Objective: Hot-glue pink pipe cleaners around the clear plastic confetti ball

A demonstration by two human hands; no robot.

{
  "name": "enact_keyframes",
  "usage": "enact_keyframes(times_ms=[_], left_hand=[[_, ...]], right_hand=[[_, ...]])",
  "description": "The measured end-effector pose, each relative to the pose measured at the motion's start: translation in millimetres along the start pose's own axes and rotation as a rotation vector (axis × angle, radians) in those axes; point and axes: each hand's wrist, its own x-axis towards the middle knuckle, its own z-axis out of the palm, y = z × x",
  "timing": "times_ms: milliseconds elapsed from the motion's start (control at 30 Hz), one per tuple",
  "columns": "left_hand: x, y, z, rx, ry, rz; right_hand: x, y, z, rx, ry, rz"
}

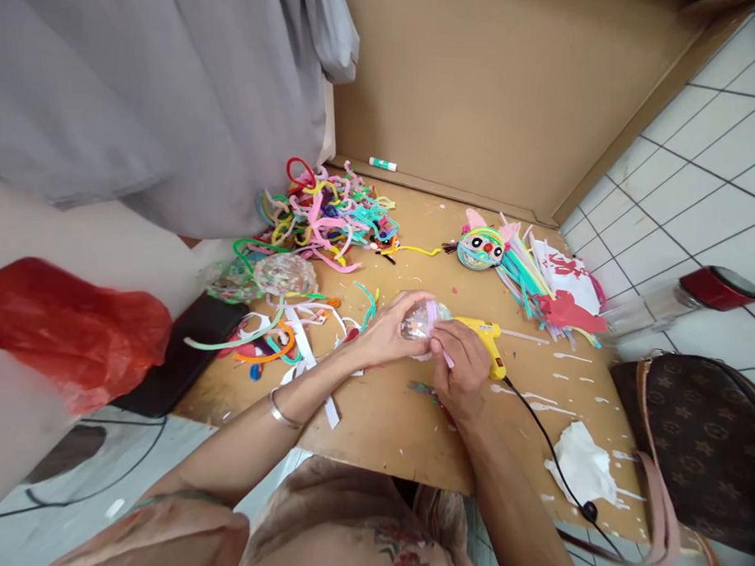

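Note:
Near the middle of the table, my left hand (388, 329) is closed around a small clear plastic piece (415, 321), rounded and shiny. A lilac pipe cleaner (432, 310) runs over its surface. The fingers of my right hand (465, 364) pinch that pipe cleaner at the side of the plastic, and its end sticks out below them. Just behind my right hand lies a yellow glue gun (490, 341) with a clear glue stick (524, 336) in it. Scissors (422, 388), partly hidden, lie under my right wrist.
A heap of coloured pipe cleaners (330, 211) lies at the back left, clear crumpled plastic (284, 274) before it. A decorated face ornament (481, 248) sits at the back right. A white tissue (582, 462), black cord (543, 421) and brown bag (694, 434) are at the right.

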Motion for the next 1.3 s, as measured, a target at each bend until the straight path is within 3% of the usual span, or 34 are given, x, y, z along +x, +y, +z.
enact_keyframes(times_ms=[533,1300], left_hand=[[-0.7,-0.5,-1.0,-0.059,-0.027,-0.039],[1.2,7.4,-3.6,0.02,-0.029,-0.023]], right_hand=[[-0.7,0.7,1.0,-0.018,-0.022,0.025],[-0.6,-1.4,0.4,-0.031,-0.01,0.003]])
